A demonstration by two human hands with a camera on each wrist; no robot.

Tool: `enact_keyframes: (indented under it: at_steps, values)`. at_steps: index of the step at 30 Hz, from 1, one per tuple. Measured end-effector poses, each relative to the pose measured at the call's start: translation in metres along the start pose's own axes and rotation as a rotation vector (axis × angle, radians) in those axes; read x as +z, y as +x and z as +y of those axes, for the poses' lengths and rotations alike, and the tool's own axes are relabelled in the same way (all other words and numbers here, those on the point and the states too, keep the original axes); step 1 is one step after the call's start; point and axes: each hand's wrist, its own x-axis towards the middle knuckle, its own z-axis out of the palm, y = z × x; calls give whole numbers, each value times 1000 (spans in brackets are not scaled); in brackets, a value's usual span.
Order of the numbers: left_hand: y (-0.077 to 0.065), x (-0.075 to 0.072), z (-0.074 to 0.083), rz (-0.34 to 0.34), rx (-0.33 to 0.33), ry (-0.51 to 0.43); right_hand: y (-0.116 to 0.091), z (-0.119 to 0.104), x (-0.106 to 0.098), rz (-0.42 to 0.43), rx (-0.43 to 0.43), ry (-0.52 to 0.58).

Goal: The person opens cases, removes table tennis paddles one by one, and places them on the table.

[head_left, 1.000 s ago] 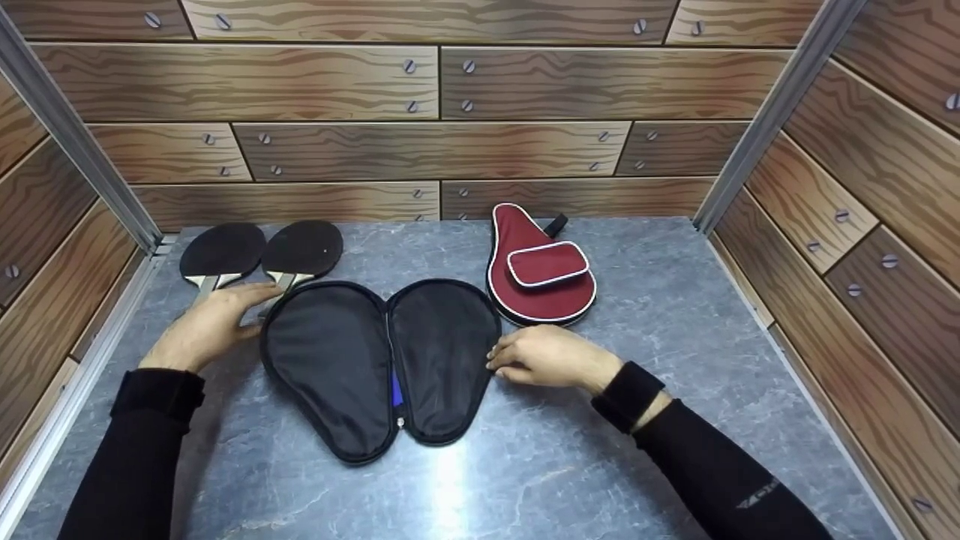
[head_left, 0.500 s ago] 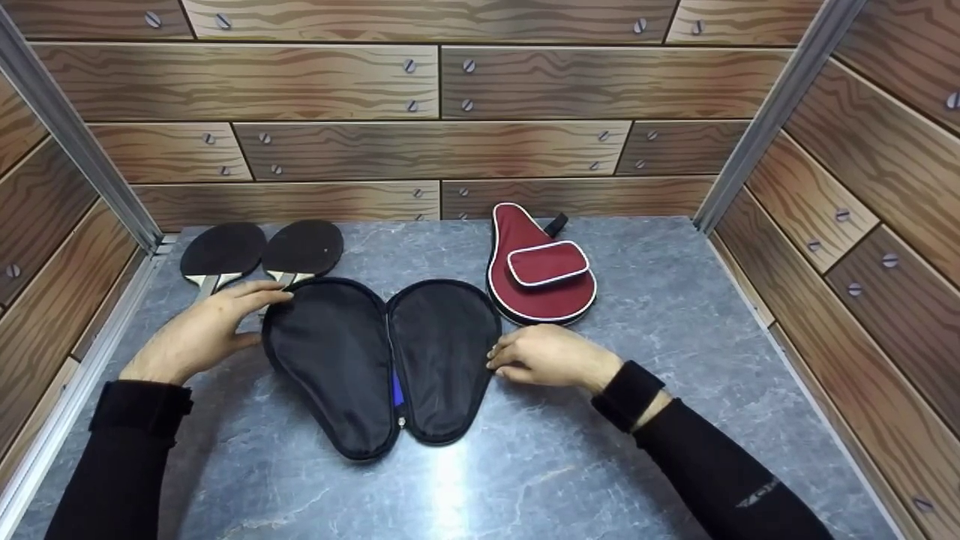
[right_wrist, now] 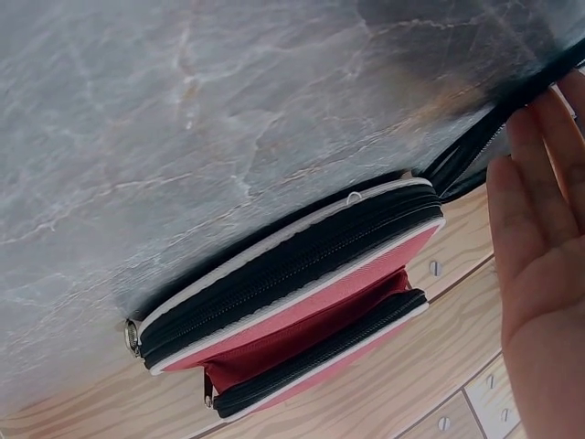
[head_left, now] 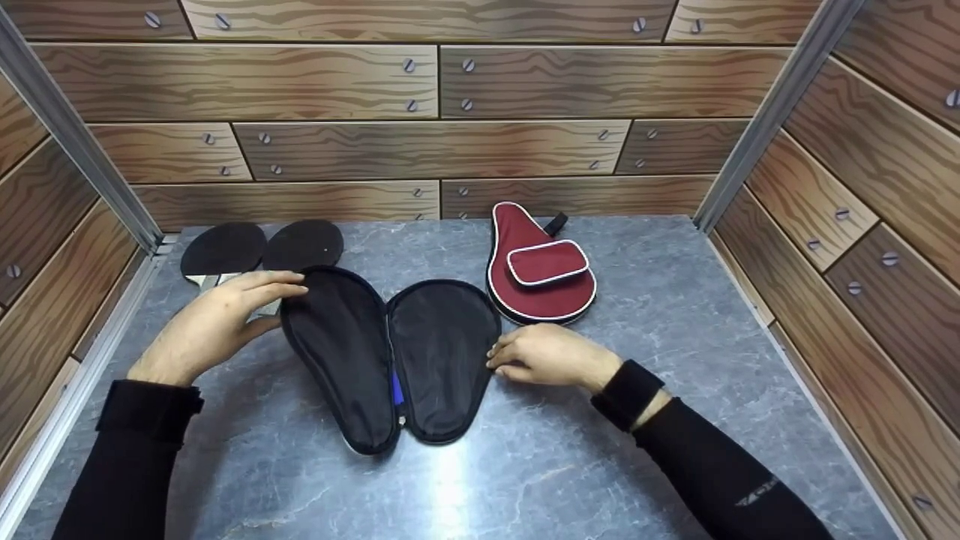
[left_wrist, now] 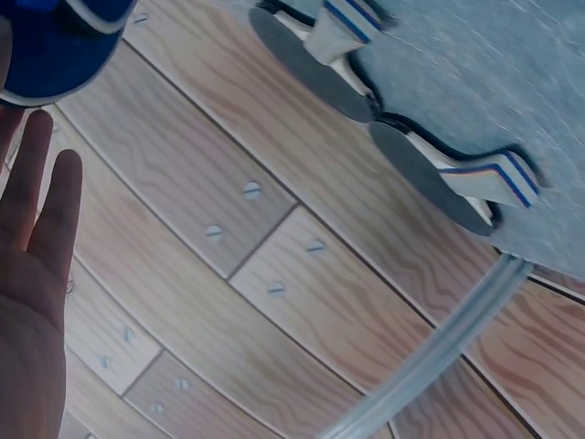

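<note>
Head view: both my arms reach forward over the grey table (head_left: 562,472) in black sleeves, a black band round each wrist. Between my hands lies the black case (head_left: 446,352), spread open like a book, its narrow ends towards me. Its right half rests flat; its left half is tilted up, leaning towards the middle.

My left hand (head_left: 210,326) is at the outer edge of that raised half, back of the hand up, fingers reaching to the right with their tips at the upper rim and the thumb set apart below. The left wrist view shows those fingers long and straight, spread a little, right by the case's blue outside with its pale trim; they are not wrapped round anything.

My right hand (head_left: 551,356) comes in from the right, wrist low, its fingertips touching the outer rim of the flat half. In the right wrist view the fingers run nearly straight to that dark edge, the palm unfolded, resting against the case rather than gripping it.

Just behind my right hand lies the red case (head_left: 540,270), white-edged, with a pocket on its front. Beyond my left hand lie two bats, the left bat (head_left: 223,249) and the right bat (head_left: 304,244), dark faces up, their handles partly hidden by my hand and the raised half.
</note>
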Motion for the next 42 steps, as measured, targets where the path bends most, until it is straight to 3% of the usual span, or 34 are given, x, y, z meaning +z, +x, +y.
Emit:
enact_keyframes:
  at_steps: [12,25,42]
  values:
    - [20,8,20,50,102,-33,1,0,2,1,-2,-14]
    - [40,22,39,18,106,-8,1,-1,2,-3,3,-8]
    - [77,49,55,56,150,-94,12,-7,6,-20,-3,-15]
